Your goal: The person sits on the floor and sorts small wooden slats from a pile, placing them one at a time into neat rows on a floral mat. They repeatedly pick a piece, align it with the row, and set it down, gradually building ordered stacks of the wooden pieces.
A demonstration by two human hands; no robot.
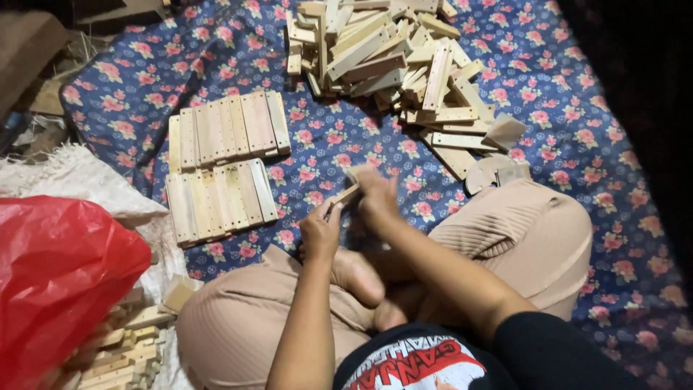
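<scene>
Left hand (320, 232): just below the centre of the frame, fingers curled shut, pinching the lower end of a short pale wooden slat (345, 194).
Right hand (377, 196): just right of the left hand and slightly higher, closed over the upper end of the same slat; motion blur hides the fingertips, so I cannot tell exactly how they grip.
Held slat: at the middle of the frame, tilted, rising from lower left to upper right, held between both hands above the cloth and in front of the person's crossed legs.
Legs: in ribbed beige trousers (520, 231), folded, filling the lower middle of the frame, with bare feet (361, 278) tucked under the forearms.
Sorted slats: two neat rows of flat pale wooden slats (220, 166) laid side by side, left of the hands.
Loose pile: a jumbled heap of wooden slats (390, 54) at the upper centre, well apart from the hands.
Small pieces: a few flat rounded wooden offcuts (494, 170) by the right knee.
Cloth: a blue fabric sheet with pink flowers (577, 130) under everything.
Lower left: a red plastic bag (58, 278) over more wooden sticks (126, 350).
</scene>
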